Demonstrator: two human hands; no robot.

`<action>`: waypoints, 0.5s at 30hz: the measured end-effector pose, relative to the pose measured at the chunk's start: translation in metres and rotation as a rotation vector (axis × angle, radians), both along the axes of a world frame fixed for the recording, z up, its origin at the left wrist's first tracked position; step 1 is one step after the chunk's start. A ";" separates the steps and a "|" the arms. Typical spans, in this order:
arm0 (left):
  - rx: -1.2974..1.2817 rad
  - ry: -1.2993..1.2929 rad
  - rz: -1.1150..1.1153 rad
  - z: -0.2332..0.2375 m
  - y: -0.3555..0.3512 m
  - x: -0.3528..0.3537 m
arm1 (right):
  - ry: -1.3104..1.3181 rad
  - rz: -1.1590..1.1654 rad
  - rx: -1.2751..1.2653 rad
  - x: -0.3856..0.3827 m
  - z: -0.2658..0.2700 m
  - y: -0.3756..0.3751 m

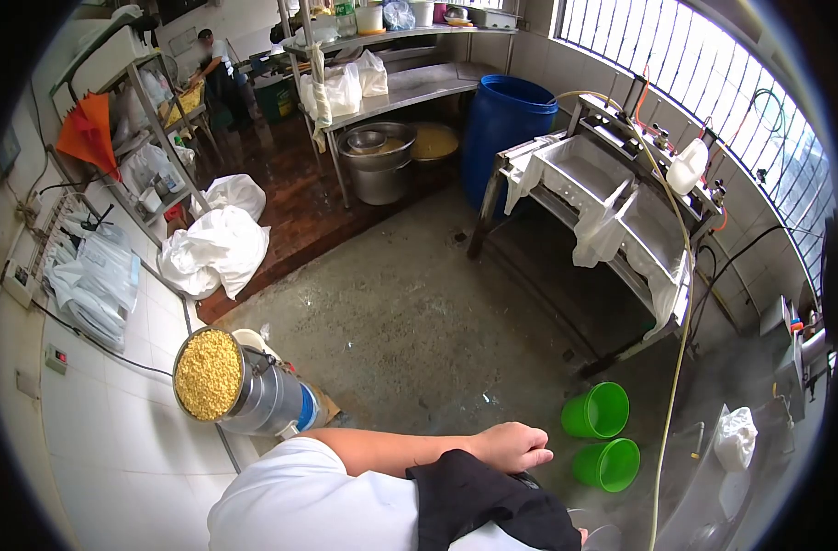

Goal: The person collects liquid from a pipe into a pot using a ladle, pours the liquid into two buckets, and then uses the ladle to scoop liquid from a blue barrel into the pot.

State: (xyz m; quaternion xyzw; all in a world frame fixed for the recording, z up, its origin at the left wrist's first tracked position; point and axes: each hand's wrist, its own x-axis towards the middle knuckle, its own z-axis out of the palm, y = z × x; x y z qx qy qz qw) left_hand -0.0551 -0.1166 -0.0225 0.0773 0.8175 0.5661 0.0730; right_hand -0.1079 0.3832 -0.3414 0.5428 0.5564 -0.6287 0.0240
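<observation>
My left hand [513,447] reaches across in front of my black apron [488,500], its fingers curled closed. Whatever lies inside the fingers, if anything, is hidden from this angle. Only a small bit of my right hand [583,534] shows past the apron's edge at the bottom, so its grip cannot be made out. Close to the right hand is a pale round rim [605,534], partly cut off. Two green buckets, one farther [595,410] and one nearer [607,466], stand on the floor right of my left hand.
A grinder-like machine [268,397] with yellow beans [208,375] stands left. A yellowish hose [678,367] hangs down at right. Behind are cloth-lined metal trays [584,170], a blue barrel [503,138], metal shelving [419,92] and white sacks [219,248]. Another person [219,69] is far back.
</observation>
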 end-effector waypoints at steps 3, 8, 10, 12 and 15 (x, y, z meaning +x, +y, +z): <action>0.013 -0.003 -0.005 0.000 0.001 -0.001 | 0.001 -0.010 -0.002 0.000 -0.002 0.000; -0.007 -0.008 -0.010 -0.002 0.002 0.000 | -0.001 -0.020 -0.004 0.002 -0.005 0.002; 0.026 -0.017 -0.002 -0.005 0.003 0.001 | -0.001 -0.017 -0.002 0.002 -0.006 0.002; 0.035 -0.026 0.002 -0.003 0.003 0.003 | -0.003 -0.019 -0.003 0.001 -0.007 0.003; 0.038 -0.036 0.004 -0.002 0.002 0.004 | 0.000 -0.017 0.002 0.000 -0.008 0.005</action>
